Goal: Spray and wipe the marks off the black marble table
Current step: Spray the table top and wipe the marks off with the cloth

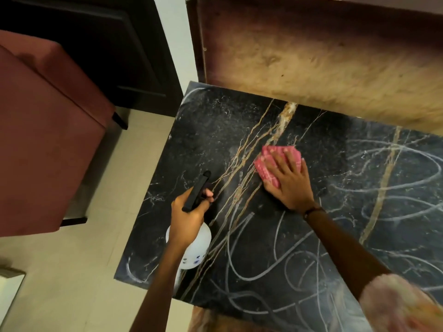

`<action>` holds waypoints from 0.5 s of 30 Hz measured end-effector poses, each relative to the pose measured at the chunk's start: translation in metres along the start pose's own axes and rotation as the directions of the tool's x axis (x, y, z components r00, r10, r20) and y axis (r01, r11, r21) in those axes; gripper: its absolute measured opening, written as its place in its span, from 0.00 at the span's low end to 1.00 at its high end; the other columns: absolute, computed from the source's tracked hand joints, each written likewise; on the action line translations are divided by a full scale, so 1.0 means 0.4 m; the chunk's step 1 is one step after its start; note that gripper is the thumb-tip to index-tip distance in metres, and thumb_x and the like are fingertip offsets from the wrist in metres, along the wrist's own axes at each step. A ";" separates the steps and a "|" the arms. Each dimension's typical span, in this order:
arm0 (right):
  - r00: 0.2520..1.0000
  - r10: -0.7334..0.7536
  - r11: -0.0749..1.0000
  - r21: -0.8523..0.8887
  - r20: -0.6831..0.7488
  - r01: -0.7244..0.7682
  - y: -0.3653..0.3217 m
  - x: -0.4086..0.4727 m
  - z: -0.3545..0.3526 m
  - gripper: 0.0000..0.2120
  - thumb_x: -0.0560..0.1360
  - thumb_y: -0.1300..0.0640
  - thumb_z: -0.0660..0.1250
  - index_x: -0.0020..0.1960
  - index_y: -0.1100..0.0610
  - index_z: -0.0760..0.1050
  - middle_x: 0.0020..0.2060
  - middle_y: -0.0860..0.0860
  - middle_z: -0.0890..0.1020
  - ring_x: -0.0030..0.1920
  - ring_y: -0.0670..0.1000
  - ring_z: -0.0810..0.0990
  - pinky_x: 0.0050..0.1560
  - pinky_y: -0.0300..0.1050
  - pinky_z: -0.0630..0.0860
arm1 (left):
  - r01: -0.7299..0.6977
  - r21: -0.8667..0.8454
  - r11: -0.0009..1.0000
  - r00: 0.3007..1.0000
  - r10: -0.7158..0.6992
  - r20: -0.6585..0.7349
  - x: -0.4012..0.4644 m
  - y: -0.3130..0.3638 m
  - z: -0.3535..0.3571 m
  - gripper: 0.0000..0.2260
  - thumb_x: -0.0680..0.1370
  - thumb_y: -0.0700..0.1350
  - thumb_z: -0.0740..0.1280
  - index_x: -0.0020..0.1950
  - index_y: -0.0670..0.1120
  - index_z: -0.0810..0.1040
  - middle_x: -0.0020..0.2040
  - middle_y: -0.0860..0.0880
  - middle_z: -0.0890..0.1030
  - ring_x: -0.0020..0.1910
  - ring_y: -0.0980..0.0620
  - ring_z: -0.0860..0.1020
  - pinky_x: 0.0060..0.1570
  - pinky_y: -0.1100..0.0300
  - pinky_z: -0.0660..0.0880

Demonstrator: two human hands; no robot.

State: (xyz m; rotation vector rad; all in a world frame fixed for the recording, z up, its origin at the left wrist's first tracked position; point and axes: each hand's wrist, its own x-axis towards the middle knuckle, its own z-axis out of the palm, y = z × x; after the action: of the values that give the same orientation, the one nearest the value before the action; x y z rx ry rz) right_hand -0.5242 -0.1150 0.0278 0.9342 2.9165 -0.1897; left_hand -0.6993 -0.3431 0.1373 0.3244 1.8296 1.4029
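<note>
- right hand [286, 182] flat on the pink cloth [273, 164], fingers straight and spread, pressing it onto the black marble table [215, 130] near its middle, just beside the gold veins [254, 164]
- left hand [189, 215] wrapped tight round the black head of the white spray bottle [194, 248], one finger curled at the trigger, bottle over the table's left part
- white scribbled marks [395, 178] looping across the right and near side of the marble
- red upholstered seat [48, 130] off to the left, on pale floor tiles [72, 271]
</note>
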 end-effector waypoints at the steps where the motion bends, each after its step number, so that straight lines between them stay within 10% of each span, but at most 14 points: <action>1: 0.998 0.068 0.997 0.020 -0.005 -0.068 -0.023 0.049 -0.007 0.35 0.76 0.30 0.42 0.77 0.47 0.54 0.77 0.53 0.58 0.76 0.61 0.52 0.69 0.74 0.50 | 0.000 0.004 1.000 1.000 0.000 0.001 0.000 -0.002 -0.006 0.12 0.74 0.30 0.63 0.43 0.46 0.80 0.42 0.42 0.82 0.25 0.61 0.74 0.35 0.64 0.68; 5: 0.994 0.110 0.994 0.018 -0.013 -0.110 -0.187 0.184 -0.002 0.35 0.73 0.32 0.46 0.76 0.46 0.56 0.77 0.53 0.57 0.76 0.64 0.53 0.67 0.75 0.46 | 0.014 -0.009 1.000 1.000 -0.014 0.006 -0.005 -0.009 -0.033 0.13 0.74 0.30 0.63 0.42 0.46 0.80 0.40 0.43 0.81 0.22 0.60 0.71 0.27 0.69 0.67; 9: 0.986 -0.164 0.986 0.003 -0.038 0.164 -0.327 0.074 0.031 0.33 0.74 0.35 0.53 0.75 0.47 0.60 0.75 0.53 0.62 0.76 0.61 0.55 0.69 0.74 0.53 | 0.006 -0.011 1.000 1.000 -0.006 0.001 -0.014 -0.013 -0.054 0.13 0.74 0.30 0.62 0.42 0.46 0.80 0.39 0.44 0.80 0.21 0.60 0.69 0.24 0.70 0.65; 15: 0.979 -0.201 0.979 -0.032 -0.023 0.201 -0.177 -0.112 0.042 0.32 0.76 0.32 0.46 0.76 0.46 0.56 0.75 0.54 0.62 0.76 0.60 0.52 0.69 0.74 0.54 | 0.015 -0.040 0.999 0.999 -0.016 -0.028 -0.042 -0.015 -0.116 0.10 0.75 0.31 0.63 0.45 0.43 0.79 0.41 0.43 0.81 0.20 0.60 0.71 0.25 0.70 0.65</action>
State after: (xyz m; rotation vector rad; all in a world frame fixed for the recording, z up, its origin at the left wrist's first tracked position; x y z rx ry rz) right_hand -0.5285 -0.2002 0.0228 0.6410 3.0263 -0.1463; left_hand -0.7198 -0.3881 0.1426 0.2708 1.8211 1.4374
